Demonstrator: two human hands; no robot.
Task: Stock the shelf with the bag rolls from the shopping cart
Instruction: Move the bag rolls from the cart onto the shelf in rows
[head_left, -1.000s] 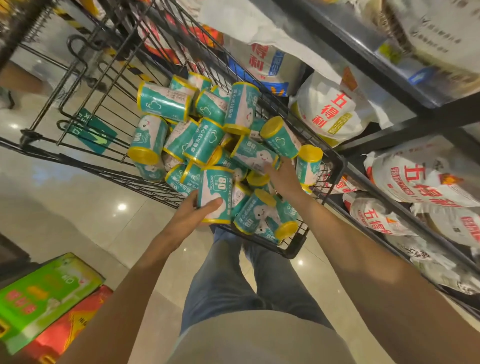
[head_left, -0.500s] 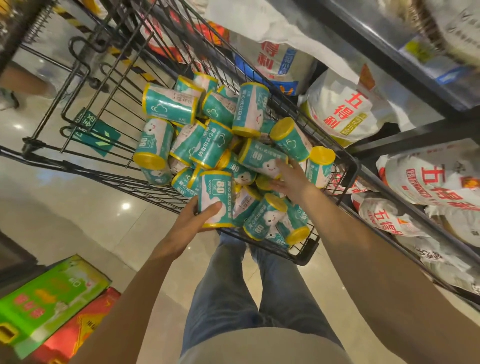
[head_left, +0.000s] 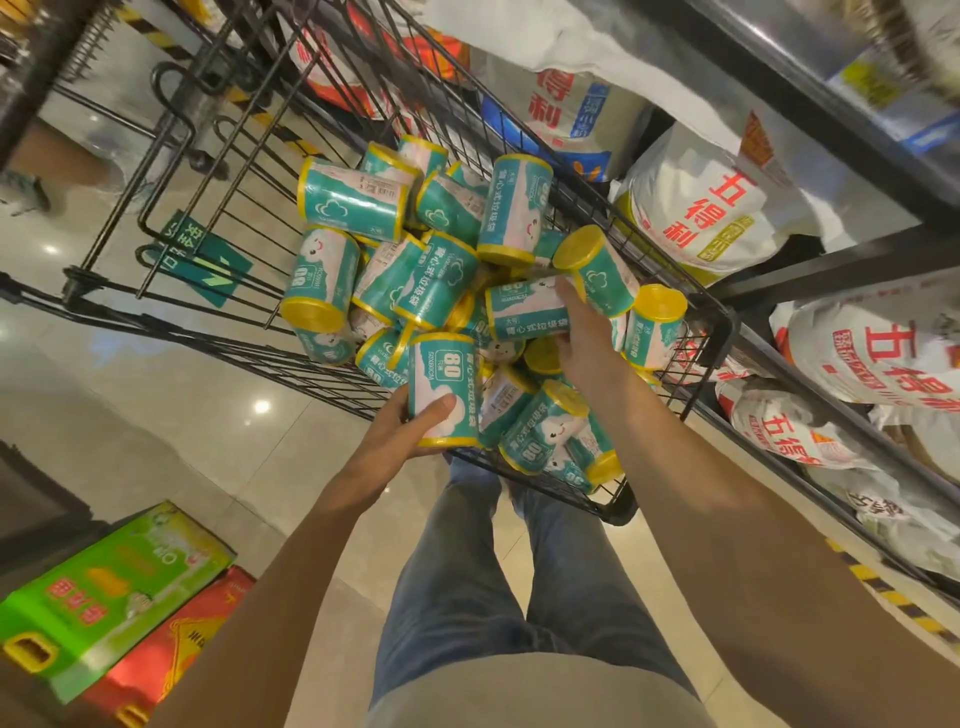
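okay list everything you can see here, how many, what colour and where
rolls: about twenty, teal with yellow ends, piled in cart
cart: one, black wire, centre
sacks: several, white with red print, shelf on right
shelf: one, dark metal, right
boxes: two, green and red, floor lower left
floor: beige glossy tile
legs: blue jeans, below cart
left hand: grips upright roll
right hand: grips lying roll

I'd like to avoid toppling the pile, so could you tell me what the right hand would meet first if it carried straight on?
Probably the yellow-capped roll just beyond the right hand, though depth is unclear.
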